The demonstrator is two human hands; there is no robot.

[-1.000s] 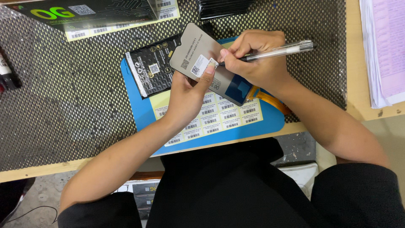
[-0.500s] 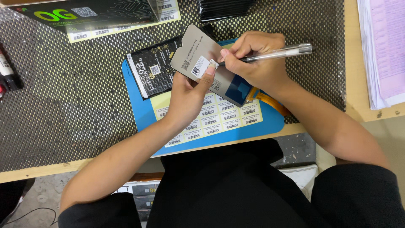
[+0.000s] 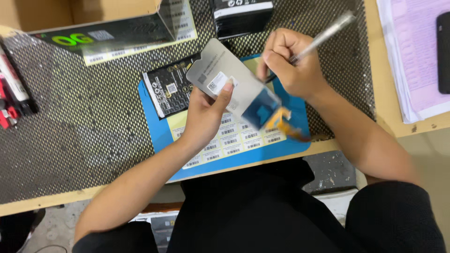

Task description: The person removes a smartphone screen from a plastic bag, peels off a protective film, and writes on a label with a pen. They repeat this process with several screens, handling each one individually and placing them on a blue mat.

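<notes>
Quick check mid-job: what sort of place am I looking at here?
Probably a small packing or labelling bench for phone parts. Signs: a sheet of white barcode stickers on a blue mat, a flat grey screen panel in the left hand, and an open cardboard box.

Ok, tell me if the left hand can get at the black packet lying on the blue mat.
Probably yes, but not freely: the left hand is holding the grey panel. The black packet lies uncovered just beside it on the blue mat, with nothing between them.
</notes>
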